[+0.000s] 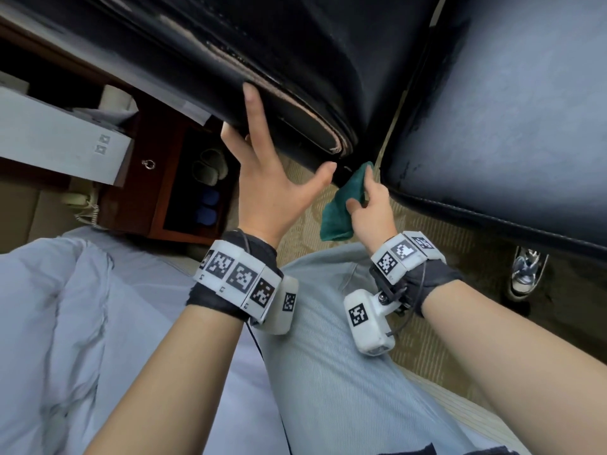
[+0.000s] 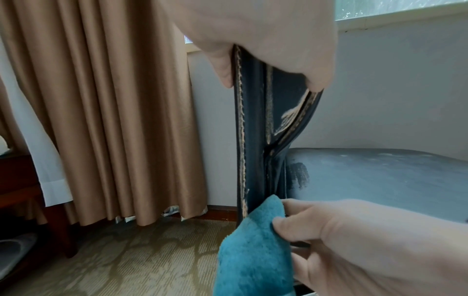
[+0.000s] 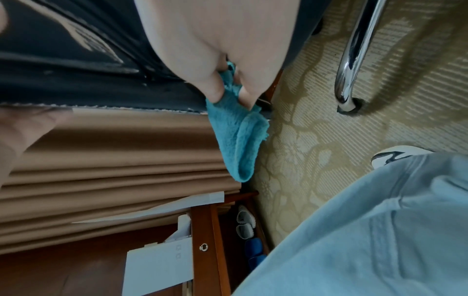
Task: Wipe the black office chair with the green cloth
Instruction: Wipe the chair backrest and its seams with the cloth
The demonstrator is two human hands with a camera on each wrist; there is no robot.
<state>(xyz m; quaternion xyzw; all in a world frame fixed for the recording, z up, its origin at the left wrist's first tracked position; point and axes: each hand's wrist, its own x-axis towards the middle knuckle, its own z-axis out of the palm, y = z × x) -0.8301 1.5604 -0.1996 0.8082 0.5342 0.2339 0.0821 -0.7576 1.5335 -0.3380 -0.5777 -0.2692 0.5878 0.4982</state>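
The black office chair shows its worn backrest (image 1: 295, 60) and its dusty seat (image 1: 509, 110). My left hand (image 1: 282, 142) grips the backrest's frayed side edge (image 2: 255, 124), thumb on one face and fingers on the other. Just below it, my right hand (image 1: 361, 188) pinches the green cloth (image 1: 341, 208) between thumb and fingers. The cloth's top corner (image 2: 263, 208) touches the foot of the backrest where it meets the seat (image 2: 380, 176). The rest of the cloth (image 3: 240, 136) hangs loose below my right hand (image 3: 231, 96).
A wooden nightstand (image 1: 138, 178) with slippers in its open shelf stands to the left, and a beige curtain (image 2: 113, 100) hangs behind the chair. A chrome chair leg (image 3: 354, 50) stands on the patterned carpet. Pale bedding (image 1: 65, 323) and my trouser leg fill the foreground; a shoe (image 1: 525, 270) is under the seat.
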